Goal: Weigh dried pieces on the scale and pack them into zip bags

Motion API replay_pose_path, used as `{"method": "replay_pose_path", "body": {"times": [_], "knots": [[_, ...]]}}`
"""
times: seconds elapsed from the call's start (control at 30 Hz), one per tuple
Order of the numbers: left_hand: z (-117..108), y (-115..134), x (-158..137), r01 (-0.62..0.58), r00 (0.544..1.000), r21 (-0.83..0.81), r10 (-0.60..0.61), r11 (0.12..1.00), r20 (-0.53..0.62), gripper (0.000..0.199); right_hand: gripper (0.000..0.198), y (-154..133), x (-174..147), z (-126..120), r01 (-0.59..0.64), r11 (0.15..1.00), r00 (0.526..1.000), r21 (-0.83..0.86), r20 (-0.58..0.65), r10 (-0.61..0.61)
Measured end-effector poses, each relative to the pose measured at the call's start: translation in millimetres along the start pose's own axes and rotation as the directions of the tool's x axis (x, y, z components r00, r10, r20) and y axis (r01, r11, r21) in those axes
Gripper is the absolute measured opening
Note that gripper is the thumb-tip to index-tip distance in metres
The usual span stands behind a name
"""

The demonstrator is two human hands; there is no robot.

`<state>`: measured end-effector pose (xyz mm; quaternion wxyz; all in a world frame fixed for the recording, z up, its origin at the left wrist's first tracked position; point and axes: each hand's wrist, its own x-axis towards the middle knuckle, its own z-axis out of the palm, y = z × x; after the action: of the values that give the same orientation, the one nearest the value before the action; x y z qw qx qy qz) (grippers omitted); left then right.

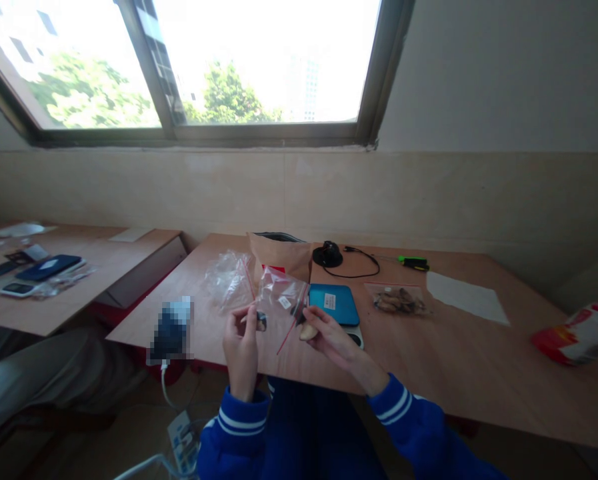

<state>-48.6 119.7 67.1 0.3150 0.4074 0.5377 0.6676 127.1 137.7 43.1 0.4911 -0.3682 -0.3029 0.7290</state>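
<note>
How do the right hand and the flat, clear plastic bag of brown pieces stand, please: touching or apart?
Apart: the head view shows wooden tabletop between the right hand and the bag.

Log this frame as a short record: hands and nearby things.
Left hand: at left edge of clear bag; grip unclear
Right hand: holds pale piece by the bag's right edge
Behind bag: brown pouch, open-topped
Beside right hand: blue-lidded device
Farther right: bag of brown pieces, white sheet, green-and-black tool
</note>
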Motion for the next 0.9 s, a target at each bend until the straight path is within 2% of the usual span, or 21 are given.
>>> {"method": "replay_pose_path", "body": {"times": [0.1, 0.17, 0.23, 0.3, 0.37, 0.43, 0.5, 0.6, 0.67, 0.73, 0.83, 0.9], "knots": [[-15.4, -2.3, 14.9, -0.011, 0.989, -0.048, 0.004, 0.999, -0.149, 0.033, 0.040, -25.1, 0.6, -6.6, 0.062, 0.986, 0.998, -0.158, 0.041, -0.056], [-25.5, -3.9, 25.3, -0.018, 0.965, -0.080, -0.004, 0.997, -0.263, 0.033, 0.037, -54.0, 4.1, -2.1, 0.200, 0.921, 0.980, -0.334, 0.087, -0.181], [-32.7, -6.4, 34.6, -0.022, 0.936, -0.100, -0.015, 0.995, -0.351, 0.031, 0.034, -88.5, 11.9, 11.4, 0.376, 0.772, 0.925, -0.512, 0.166, -0.341], [-36.2, -10.0, 42.6, -0.015, 0.918, -0.120, -0.034, 0.993, -0.394, 0.028, 0.033, -122.4, 24.6, 31.6, 0.514, 0.566, 0.850, -0.645, 0.292, -0.440], [-36.6, -13.7, 49.3, 0.005, 0.916, -0.144, -0.062, 0.990, -0.395, 0.025, 0.032, -150.0, 41.3, 53.7, 0.591, 0.383, 0.781, -0.710, 0.384, -0.493], [-35.9, -16.7, 54.5, 0.021, 0.919, -0.160, -0.082, 0.987, -0.385, 0.025, 0.029, -167.8, 60.1, 72.3, 0.615, 0.218, 0.733, -0.758, 0.447, -0.513], [-36.3, -19.0, 58.3, 0.023, 0.919, -0.163, -0.085, 0.986, -0.384, 0.025, 0.024, -176.5, 78.5, 83.7, 0.573, 0.057, 0.734, -0.818, 0.480, -0.480], [-41.5, -23.3, 61.4, 0.023, 0.914, -0.167, -0.089, 0.986, -0.396, 0.025, 0.022, -179.0, 98.7, 87.6, 0.491, -0.134, 0.803, -0.861, 0.507, -0.313], [-47.3, -27.3, 62.2, 0.037, 0.910, -0.162, -0.100, 0.986, -0.402, 0.025, 0.029, -178.6, 104.9, 86.0, 0.478, -0.196, 0.836, -0.856, 0.512, -0.197], [-53.1, -31.4, 62.5, 0.048, 0.906, -0.150, -0.106, 0.987, -0.409, 0.025, 0.035, -178.6, 106.3, 85.1, 0.491, -0.215, 0.828, -0.844, 0.529, -0.186], [-58.2, -35.2, 62.8, 0.059, 0.899, -0.145, -0.115, 0.988, -0.423, 0.025, 0.033, -178.3, 106.1, 88.3, 0.541, -0.173, 0.744, -0.823, 0.565, -0.358], [-58.5, -35.4, 63.0, 0.061, 0.898, -0.143, -0.117, 0.988, -0.424, 0.025, 0.026, -176.2, 108.9, 92.0, 0.572, -0.076, 0.691, -0.817, 0.529, -0.492]]}}
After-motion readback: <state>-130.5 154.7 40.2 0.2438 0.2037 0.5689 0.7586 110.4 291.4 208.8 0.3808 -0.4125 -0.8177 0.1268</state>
